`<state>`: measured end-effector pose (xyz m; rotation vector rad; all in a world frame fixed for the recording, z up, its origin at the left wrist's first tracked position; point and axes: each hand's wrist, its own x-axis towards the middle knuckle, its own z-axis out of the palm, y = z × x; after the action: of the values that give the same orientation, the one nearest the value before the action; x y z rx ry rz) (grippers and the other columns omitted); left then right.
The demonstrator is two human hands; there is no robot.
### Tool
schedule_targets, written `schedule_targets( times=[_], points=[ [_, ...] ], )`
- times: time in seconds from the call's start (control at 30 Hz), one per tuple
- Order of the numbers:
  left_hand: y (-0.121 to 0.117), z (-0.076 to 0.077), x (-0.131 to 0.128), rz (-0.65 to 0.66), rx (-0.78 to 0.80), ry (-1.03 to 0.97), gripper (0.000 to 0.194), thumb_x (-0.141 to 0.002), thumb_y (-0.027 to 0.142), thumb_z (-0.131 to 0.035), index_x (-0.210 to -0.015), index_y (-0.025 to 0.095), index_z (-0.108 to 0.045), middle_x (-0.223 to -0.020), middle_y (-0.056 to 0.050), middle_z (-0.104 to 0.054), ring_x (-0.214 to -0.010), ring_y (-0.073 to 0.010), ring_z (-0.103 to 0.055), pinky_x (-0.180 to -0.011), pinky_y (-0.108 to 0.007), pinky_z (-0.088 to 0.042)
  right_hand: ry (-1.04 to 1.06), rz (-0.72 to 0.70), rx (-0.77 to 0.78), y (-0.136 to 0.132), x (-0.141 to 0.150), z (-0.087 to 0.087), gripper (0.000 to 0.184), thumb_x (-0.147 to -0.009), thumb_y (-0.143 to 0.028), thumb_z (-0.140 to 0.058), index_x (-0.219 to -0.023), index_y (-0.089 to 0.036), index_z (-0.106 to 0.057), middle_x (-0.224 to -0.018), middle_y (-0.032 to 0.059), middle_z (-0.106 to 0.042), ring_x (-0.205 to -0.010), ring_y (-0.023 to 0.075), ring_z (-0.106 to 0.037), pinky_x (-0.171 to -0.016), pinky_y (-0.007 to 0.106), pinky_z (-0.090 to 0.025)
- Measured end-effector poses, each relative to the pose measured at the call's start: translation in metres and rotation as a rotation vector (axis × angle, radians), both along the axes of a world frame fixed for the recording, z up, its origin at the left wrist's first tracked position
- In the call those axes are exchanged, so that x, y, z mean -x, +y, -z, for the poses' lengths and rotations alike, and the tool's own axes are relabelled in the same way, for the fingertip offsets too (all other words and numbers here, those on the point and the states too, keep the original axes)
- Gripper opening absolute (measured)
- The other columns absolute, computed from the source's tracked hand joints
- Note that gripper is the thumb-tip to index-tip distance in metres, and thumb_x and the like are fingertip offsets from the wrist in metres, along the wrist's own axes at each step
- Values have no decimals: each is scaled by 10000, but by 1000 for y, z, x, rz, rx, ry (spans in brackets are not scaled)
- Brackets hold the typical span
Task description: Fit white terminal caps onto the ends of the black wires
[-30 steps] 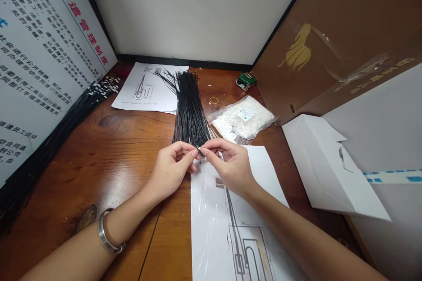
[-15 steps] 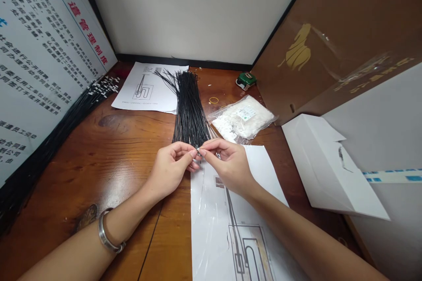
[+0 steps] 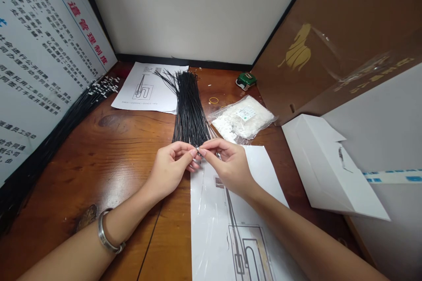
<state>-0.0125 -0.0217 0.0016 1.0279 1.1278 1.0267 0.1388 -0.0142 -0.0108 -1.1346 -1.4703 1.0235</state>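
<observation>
My left hand (image 3: 174, 164) is closed in a pinch on the end of a black wire, largely hidden by the fingers. The fingertips of my right hand (image 3: 229, 164) meet it, pinching a tiny white connector (image 3: 198, 149) of which only a speck shows. Just beyond both hands lies a thick bundle of black wires (image 3: 189, 109), its near ends running up to my fingers. Beneath my right hand is a printed wiring drawing (image 3: 211, 228).
A clear bag (image 3: 250, 116) of white connectors lies right of the bundle. Behind are a second drawing (image 3: 127, 96), a green tape measure (image 3: 246, 80) and a yellow rubber band (image 3: 213, 100). More wires with white ends (image 3: 82, 105) line the left panel; a white box (image 3: 326, 162) stands right.
Both hands stay in place, fingertips together. The white connector shows less between the fingers than a second ago, and my right fingertips have shifted very slightly left.
</observation>
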Motion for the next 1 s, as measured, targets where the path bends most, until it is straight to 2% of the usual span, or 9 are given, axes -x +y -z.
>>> schedule_targets(
  times=[0.2,0.3,0.53,1.0],
  points=[
    [0,0,0,0,-32,-20,163,-773,278,-656,-766,115,-646,-681,-21,-662,-565,-102,-613,-546,-218,-532,-131,47,-217,-1,0,3,37,-761,-177,-659,-790,-188,-679,-760,18,-682,-547,97,-506,-544,284,-452],
    [0,0,1,5,-34,-15,159,-779,275,-649,-773,116,-642,-689,-23,-663,-565,-99,-611,-547,-213,-529,-155,40,-281,-1,0,4,70,-781,-140,-636,-790,-189,-685,-767,23,-691,-583,107,-541,-547,278,-461],
    [-1,0,1,21,-44,6,161,-794,277,-636,-789,117,-642,-709,-28,-664,-568,-99,-607,-549,-213,-521,-165,45,-317,0,-1,6,86,-802,-142,-630,-801,-198,-696,-765,24,-709,-648,131,-612,-568,288,-493],
    [-1,-2,2,36,-54,8,160,-792,278,-625,-765,122,-646,-695,-24,-653,-560,-98,-592,-548,-215,-514,-165,29,-313,-1,-1,5,97,-800,-127,-634,-797,-192,-705,-751,26,-709,-640,127,-611,-563,284,-490]
  ],
)
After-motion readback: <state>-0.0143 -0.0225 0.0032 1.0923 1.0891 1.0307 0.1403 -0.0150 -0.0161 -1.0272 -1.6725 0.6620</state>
